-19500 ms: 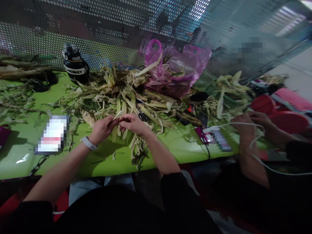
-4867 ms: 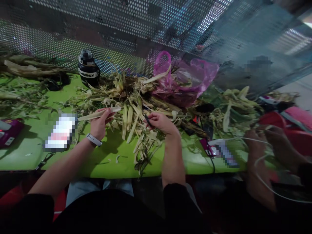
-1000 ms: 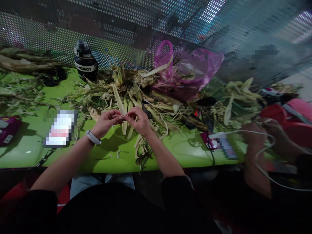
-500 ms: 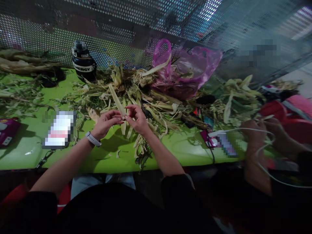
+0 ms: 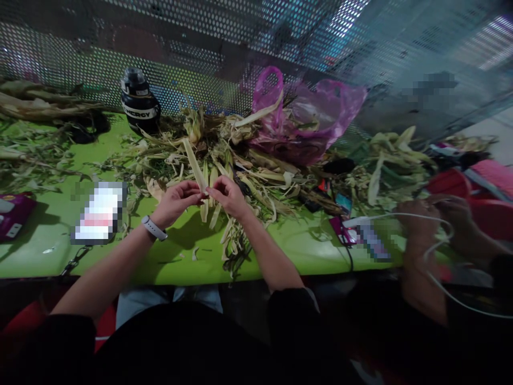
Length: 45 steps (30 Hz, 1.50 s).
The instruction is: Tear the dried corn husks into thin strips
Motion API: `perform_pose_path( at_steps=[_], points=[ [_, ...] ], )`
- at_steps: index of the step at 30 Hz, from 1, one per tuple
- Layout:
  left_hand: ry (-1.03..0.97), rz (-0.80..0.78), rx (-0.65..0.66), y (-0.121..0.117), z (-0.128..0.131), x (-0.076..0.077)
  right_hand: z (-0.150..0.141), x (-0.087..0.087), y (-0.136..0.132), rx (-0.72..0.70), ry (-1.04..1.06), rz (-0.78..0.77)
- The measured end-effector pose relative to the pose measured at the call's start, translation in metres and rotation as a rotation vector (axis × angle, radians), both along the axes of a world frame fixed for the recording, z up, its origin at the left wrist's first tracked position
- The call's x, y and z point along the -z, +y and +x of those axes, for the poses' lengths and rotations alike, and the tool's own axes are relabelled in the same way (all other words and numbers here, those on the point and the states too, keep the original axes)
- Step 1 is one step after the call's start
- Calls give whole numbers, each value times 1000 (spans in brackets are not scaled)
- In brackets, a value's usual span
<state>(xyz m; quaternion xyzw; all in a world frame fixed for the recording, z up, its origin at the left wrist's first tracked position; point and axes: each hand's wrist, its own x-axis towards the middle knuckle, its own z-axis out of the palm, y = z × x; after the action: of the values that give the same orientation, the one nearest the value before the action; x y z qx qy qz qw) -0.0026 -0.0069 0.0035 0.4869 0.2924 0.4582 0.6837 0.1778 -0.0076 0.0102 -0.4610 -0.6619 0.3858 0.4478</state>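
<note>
A long pale strip of dried corn husk [image 5: 194, 162] rises at a tilt from between my two hands. My left hand [image 5: 179, 200], with a watch on its wrist, pinches the strip's lower end from the left. From the right, the thumb and fingers of my right hand [image 5: 229, 195] close on the same end, the tips of both hands almost meeting. Behind them spreads a heap of dried husks and stalks [image 5: 168, 155] on the green table [image 5: 172, 267]. More husk strips [image 5: 232, 243] hang down beside my right wrist.
A black bottle [image 5: 139, 107] and a pink plastic bag [image 5: 304, 128] stand at the back against a perforated metal panel [image 5: 208, 59]. Phones [image 5: 100, 211] lie on the table at both sides. At right, a co-worker's hands [image 5: 420, 216] are near a white cable [image 5: 401, 215].
My right hand's fingers have drawn in closer around the husk's lower end, and the hand sits slightly lower. My left hand has barely moved. The strip keeps nearly the same tilt.
</note>
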Motion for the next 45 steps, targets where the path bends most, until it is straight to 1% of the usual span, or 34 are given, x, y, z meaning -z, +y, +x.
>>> perform_pose_path(
  at_steps=[4, 9, 13, 15, 18, 21, 24, 26, 28, 31, 37, 41, 45],
  points=[
    [8, 38, 35, 2, -1, 3, 4, 0, -1, 7, -205, 139],
    [15, 20, 32, 1, 0, 5, 7, 3, 0, -23, -437, 265],
    [14, -18, 13, -1, 2, 3, 8, 7, 1, -51, -502, 320],
    [21, -29, 0, -2, 2, 3, 8, 9, 1, -63, -496, 330],
    [19, -50, -7, 0, 2, 4, 8, 10, 2, -75, -449, 307],
    [10, -120, -33, 3, -1, 1, 11, 6, 3, -39, -366, 307],
    [24, -196, -73, 5, -5, -4, 16, 1, 5, -48, -278, 427],
    [44, -214, -71, 6, -7, -8, 18, -1, 5, -88, -280, 510],
    [52, -212, -55, 7, -8, -10, 18, 0, 6, -115, -310, 539],
    [51, -198, -30, 7, -9, -9, 13, 2, 6, -133, -314, 543],
    [80, -176, 5, 7, -9, -8, 6, 5, 5, -99, -243, 586],
    [89, -142, 17, 6, -10, -7, 6, 9, 6, -67, -206, 571],
    [97, -69, 15, 7, -10, -4, 5, 11, 8, -34, -172, 509]
  ],
)
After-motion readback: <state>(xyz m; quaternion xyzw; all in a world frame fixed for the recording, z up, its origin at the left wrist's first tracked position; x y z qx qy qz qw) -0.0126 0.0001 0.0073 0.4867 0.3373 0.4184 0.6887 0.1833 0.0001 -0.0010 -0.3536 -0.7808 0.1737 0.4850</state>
